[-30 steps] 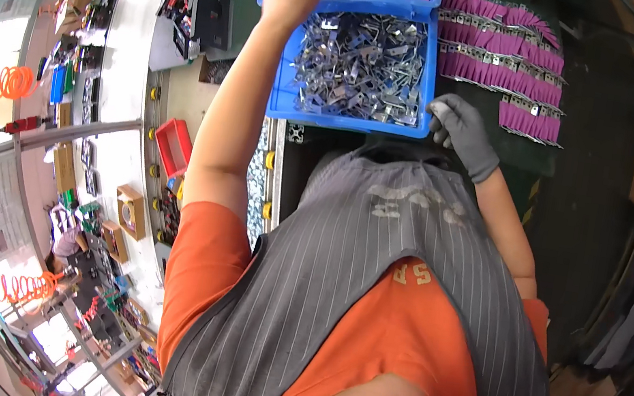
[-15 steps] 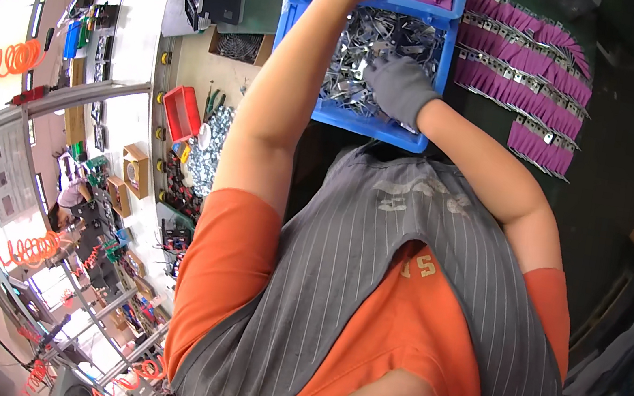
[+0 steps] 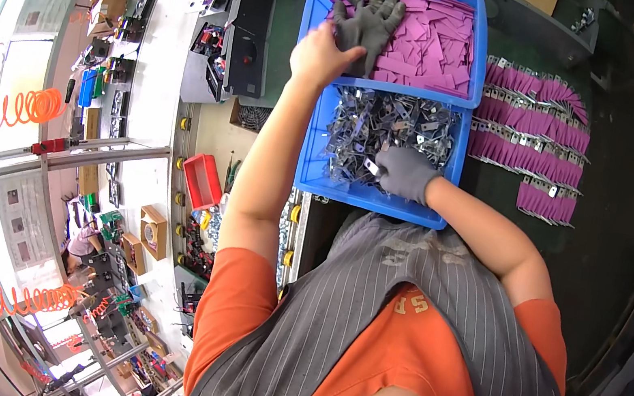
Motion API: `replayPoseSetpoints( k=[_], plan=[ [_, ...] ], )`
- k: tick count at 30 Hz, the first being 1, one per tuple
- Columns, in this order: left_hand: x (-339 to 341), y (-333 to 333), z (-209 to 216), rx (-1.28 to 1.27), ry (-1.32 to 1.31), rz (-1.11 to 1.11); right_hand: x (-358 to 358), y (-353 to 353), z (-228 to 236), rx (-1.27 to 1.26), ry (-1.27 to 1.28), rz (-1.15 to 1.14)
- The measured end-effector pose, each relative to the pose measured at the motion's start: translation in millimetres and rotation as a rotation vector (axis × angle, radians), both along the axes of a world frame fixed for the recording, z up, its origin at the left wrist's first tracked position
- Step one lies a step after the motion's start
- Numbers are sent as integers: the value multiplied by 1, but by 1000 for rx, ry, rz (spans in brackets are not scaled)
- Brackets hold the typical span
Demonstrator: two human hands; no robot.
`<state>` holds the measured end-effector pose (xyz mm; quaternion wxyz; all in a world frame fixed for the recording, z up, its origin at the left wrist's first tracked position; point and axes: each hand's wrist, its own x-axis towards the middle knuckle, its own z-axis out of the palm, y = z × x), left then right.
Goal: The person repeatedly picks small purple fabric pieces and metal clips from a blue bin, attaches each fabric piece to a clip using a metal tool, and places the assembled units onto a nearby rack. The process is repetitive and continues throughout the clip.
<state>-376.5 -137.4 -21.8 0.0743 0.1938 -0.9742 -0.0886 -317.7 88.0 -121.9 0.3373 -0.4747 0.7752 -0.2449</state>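
My bare left hand [image 3: 322,56] is at the left side of the upper blue bin [image 3: 481,50], with its thumb spread away from the fingers and touching a grey glove. That grey glove [image 3: 367,29] lies flat on a heap of thin purple strips [image 3: 431,39]. My right hand [image 3: 406,174], in a grey glove, is closed over the lower blue bin [image 3: 366,197]. A small shiny metal clip [image 3: 372,167] sticks out from its fingertips. Beneath lie many loose metal clips [image 3: 355,134] of the same kind.
To the right, rows of purple strips with metal clips [image 3: 533,120] lie on the dark green table. On the left are a red tray [image 3: 202,181], a dark grey machine housing [image 3: 246,56] and a metal frame [image 3: 94,152] with coiled orange hoses [image 3: 44,106].
The view has shifted, so the bins sit lower and the whole upper bin shows. My left hand has moved left off the grey glove. A clip now shows at my right fingertips.
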Motion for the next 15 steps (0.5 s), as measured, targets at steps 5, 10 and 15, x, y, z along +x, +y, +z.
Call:
replayPoseSetpoints(
  k=[5, 10, 15],
  plan=[
    [1, 33, 4, 505, 133, -230, -14, 53, 38, -253, -646, -298],
    [3, 89, 16, 542, -17, -657, -10, 66, 44, -334, -1105, -468],
    [-34, 29, 17, 290, 101, -216, -5, 67, 31, -405, -1169, -383]
  ],
)
